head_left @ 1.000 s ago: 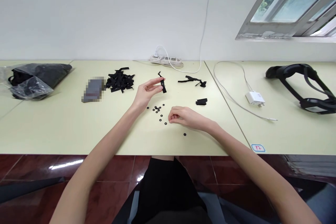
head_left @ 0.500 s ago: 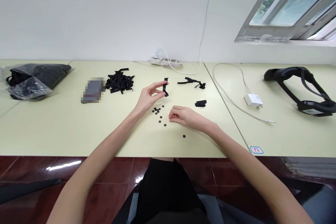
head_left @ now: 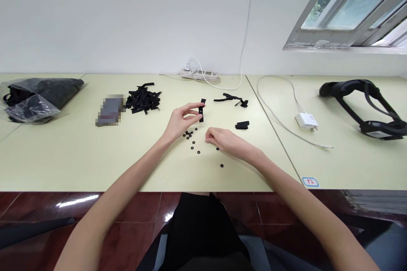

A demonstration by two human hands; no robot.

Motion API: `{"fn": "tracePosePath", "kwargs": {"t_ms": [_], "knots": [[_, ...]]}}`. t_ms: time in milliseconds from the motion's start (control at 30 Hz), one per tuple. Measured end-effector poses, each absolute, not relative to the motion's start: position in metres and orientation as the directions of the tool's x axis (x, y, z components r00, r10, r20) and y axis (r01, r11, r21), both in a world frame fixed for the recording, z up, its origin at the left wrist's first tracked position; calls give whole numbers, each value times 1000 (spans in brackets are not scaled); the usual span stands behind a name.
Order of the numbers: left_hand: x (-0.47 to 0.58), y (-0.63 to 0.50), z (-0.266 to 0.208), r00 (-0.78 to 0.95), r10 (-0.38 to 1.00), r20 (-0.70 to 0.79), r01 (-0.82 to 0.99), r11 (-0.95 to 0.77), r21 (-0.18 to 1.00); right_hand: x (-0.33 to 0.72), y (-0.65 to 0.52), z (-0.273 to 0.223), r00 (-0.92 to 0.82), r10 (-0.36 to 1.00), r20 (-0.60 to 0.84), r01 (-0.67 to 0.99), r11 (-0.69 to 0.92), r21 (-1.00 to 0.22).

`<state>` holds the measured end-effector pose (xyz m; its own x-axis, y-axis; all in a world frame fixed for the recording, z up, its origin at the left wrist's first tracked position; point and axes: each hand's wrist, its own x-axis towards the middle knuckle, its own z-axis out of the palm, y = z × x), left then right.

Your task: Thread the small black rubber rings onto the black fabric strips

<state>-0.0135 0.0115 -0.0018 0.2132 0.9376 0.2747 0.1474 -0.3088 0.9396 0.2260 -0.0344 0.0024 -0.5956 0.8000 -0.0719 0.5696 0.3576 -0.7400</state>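
Thumb and fingers of my left hand (head_left: pixel 180 122) pinch a short black fabric strip (head_left: pixel 201 111), held upright above the table. A small pale spot shows near the strip's middle. My right hand (head_left: pixel 225 139) is closed, low over the table, its fingertips curled together; whatever they hold is hidden. Between the hands lie several small black ring-shaped discs (head_left: pixel 193 142), some bunched beneath my left hand. Close to my right wrist is another black disc (head_left: pixel 218 149), and nearer the table edge lies a separate one (head_left: pixel 221 165).
Left of centre is a pile of black strips (head_left: pixel 144 100), beside a blurred grey object (head_left: pixel 110 110) and a plastic bag (head_left: pixel 44 97). Loose strips (head_left: pixel 232 98) and a folded black piece (head_left: pixel 242 125) lie rightward. Farther off are a power strip (head_left: pixel 200 75), white charger (head_left: pixel 306 121) and black headset (head_left: pixel 365 89).
The strip in my left hand has straightened and shifted slightly down and right. My right hand has barely moved; a disc beside its wrist now shows.
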Motion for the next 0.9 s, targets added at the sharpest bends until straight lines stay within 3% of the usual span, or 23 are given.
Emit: {"fn": "tracePosePath", "kwargs": {"t_ms": [67, 167, 300, 500, 733, 900], "knots": [[-12, 10, -1, 217, 940, 263, 153, -299, 942, 226, -34, 3, -553, 830, -73, 592, 330, -735], [-9, 6, -1, 223, 943, 247, 160, -286, 945, 226, -31, 4, -499, 866, 39, 557, 354, -751], [-6, 2, -2, 245, 947, 207, 181, -255, 950, 228, -23, 4, -397, 899, 185, 357, 337, -871], [0, -7, 1, 289, 934, 211, 144, -260, 955, 232, -18, 7, -270, 948, 168, 87, 198, -976], [6, -11, -2, 329, 895, 301, 82, -345, 935, 231, -13, 0, -221, 945, 241, 82, 264, -961], [9, -14, -4, 347, 883, 317, 54, -356, 933, 229, -12, -4, -263, 943, 204, 61, 228, -972]]}}
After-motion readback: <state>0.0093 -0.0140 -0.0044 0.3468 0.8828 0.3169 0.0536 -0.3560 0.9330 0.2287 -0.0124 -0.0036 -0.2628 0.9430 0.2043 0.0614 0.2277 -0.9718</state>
